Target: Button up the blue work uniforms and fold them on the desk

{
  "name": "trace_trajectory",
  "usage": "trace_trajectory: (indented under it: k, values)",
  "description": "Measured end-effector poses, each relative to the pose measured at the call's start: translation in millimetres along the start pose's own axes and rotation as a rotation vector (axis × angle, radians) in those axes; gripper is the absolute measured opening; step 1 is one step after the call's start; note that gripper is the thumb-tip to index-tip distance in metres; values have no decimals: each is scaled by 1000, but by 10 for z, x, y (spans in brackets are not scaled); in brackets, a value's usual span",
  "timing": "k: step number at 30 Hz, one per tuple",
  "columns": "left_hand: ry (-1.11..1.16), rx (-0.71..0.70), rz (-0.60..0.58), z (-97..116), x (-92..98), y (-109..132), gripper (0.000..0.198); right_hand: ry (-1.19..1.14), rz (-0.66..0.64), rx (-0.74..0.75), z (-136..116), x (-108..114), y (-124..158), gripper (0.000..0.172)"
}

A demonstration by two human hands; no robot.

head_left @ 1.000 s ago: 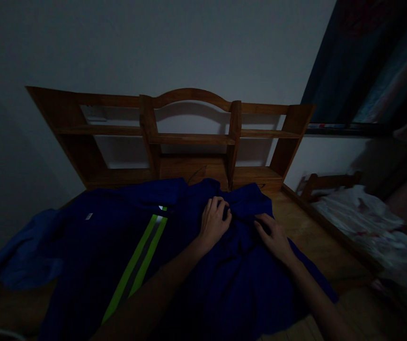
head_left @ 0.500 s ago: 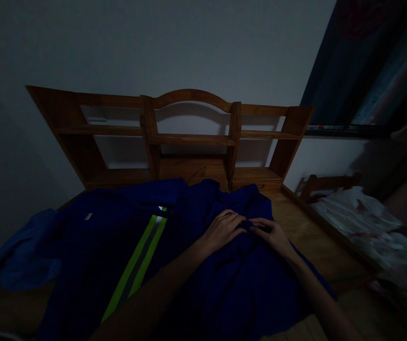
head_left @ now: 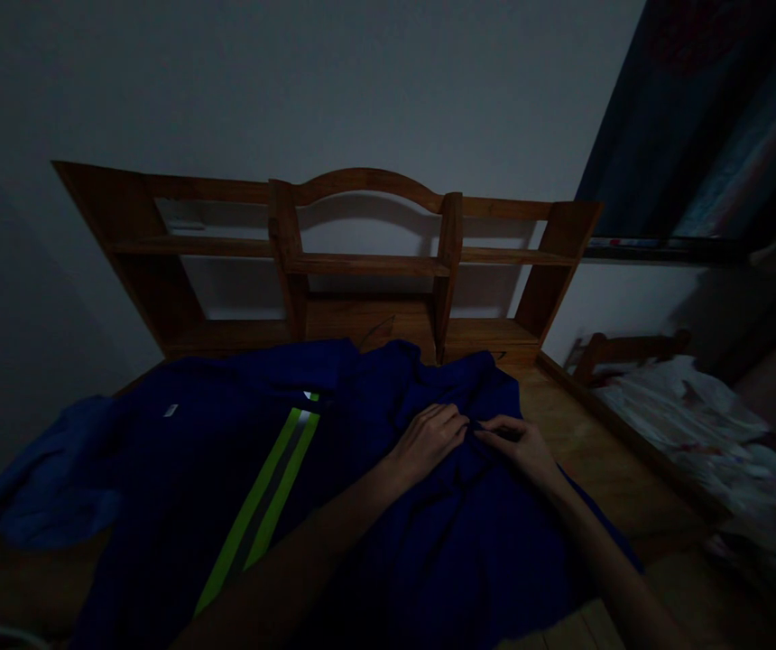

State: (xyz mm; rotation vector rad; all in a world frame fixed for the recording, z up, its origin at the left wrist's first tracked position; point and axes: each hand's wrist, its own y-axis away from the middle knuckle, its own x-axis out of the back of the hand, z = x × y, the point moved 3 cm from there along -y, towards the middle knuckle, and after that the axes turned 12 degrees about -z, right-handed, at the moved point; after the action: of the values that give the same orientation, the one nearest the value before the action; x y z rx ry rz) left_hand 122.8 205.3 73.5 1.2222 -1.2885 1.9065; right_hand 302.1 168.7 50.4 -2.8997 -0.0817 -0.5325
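A dark blue work garment (head_left: 388,506) lies spread over the wooden bed, with a yellow-green and grey reflective stripe (head_left: 272,478) running down it and a small white tag (head_left: 170,410) at the left. My left hand (head_left: 432,433) rests on the right part of the cloth, its fingers bent and closed on a fold. Just beside it, my right hand (head_left: 513,441) pinches the same cloth between thumb and fingers. The fingertips of both hands nearly meet there. Any small fastener between them is too dark to make out.
Behind the garment a wooden shelf headboard (head_left: 361,264) stands against the wall. A lighter blue cloth (head_left: 56,496) lies at the left. White plastic bags (head_left: 686,406) are heaped beyond the wooden rail (head_left: 632,438) at the right. The room is dim.
The left hand's fingers have curled in from a flatter, spread pose and now grip the fold. My right hand stays pinched in nearly the same place. The garment has hardly moved.
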Motion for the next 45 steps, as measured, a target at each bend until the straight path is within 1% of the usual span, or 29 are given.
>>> trace_trajectory:
  k: [3,8,12,22,26,29,31,34,39,42,45]
  values:
    - [-5,17,11,3,6,1,20,-9,-17,-23,-13,1,6,27]
    - [-16,53,39,20,-3,10,18,-25,15,-31,12,0,4,28]
    - [-36,47,52,34,-26,1,17,-23,4,-20,23,-12,6,27]
    - [-57,-37,-32,-19,-29,9,16,52,-46,64,-91,-60,33,22]
    - [-36,-105,-65,-14,-13,19,19,95,11,76,-56,-36,26,23]
    - [-34,-111,-75,-7,-3,21,20,105,51,50,-22,-13,13,25]
    - [-40,-106,-72,0,-3,24,21,93,45,29,-5,-9,1,25]
    - [-52,-78,-54,2,-13,29,23,98,6,15,10,-19,-6,26]
    - [-23,29,-10,-31,-31,36,22,153,-28,22,9,-50,23,30]
    - [14,80,-4,-40,-28,32,22,181,-24,35,-10,-66,31,31]
    - [73,187,37,-72,-13,24,24,195,-10,41,-25,-64,16,32]
